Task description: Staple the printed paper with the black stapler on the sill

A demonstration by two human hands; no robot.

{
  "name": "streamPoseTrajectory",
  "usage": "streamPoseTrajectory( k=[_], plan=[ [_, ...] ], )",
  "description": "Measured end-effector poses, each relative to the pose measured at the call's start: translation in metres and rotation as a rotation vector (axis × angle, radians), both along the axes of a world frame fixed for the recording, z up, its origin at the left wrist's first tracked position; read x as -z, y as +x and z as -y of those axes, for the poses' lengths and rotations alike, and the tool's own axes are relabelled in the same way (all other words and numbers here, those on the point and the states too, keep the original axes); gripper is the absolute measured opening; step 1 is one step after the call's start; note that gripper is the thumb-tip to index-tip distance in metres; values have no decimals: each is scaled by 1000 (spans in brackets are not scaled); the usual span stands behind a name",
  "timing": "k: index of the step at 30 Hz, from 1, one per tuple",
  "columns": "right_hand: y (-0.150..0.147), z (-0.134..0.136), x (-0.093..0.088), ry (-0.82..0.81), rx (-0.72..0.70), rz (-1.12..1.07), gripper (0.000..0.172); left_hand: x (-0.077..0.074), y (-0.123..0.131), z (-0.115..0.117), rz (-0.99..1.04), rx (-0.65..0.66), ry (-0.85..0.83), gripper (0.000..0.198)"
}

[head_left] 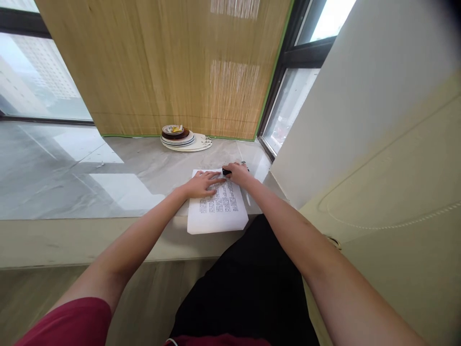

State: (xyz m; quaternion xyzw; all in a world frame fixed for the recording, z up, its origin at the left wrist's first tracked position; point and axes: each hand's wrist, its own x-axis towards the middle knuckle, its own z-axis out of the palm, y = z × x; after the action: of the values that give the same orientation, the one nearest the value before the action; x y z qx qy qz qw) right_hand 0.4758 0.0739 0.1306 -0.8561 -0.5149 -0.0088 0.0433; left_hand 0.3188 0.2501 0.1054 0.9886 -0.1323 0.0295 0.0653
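A printed sheet of paper [216, 222] lies on the marble window ledge, its near end reaching past the ledge's front edge. Its two near corners look cut off at a slant. Flat on the paper's left part rests my left hand [203, 184], fingers spread and holding nothing. My right hand [238, 173] is closed over a small black tool [226, 171] at the sheet's far right corner. Fingers cover most of this tool, so its exact kind is hidden. Something small and shiny shows just beyond my right hand, too small to make out.
A stack of plates [178, 141] with a small yellow item [177, 129] on top stands on the ledge [144, 158] by the bamboo blind [162, 72]. A white wall [342, 96] closes in on the right. The ledge's front edge drops to a wooden floor [154, 288].
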Motion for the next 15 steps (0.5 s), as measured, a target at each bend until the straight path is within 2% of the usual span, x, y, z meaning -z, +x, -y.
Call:
streamPoseTrajectory(
  k=[8, 10, 15],
  plan=[
    [-2, 0, 5, 32, -7, 11, 37, -2, -2, 3, -1, -1, 10, 65],
    [1, 4, 5, 83, -26, -30, 38, -4, -3, 4, -4, -4, 4, 65],
    [6, 7, 10, 240, 41, -108, 40, -7, -5, 6, -19, -18, -6, 65]
  ],
)
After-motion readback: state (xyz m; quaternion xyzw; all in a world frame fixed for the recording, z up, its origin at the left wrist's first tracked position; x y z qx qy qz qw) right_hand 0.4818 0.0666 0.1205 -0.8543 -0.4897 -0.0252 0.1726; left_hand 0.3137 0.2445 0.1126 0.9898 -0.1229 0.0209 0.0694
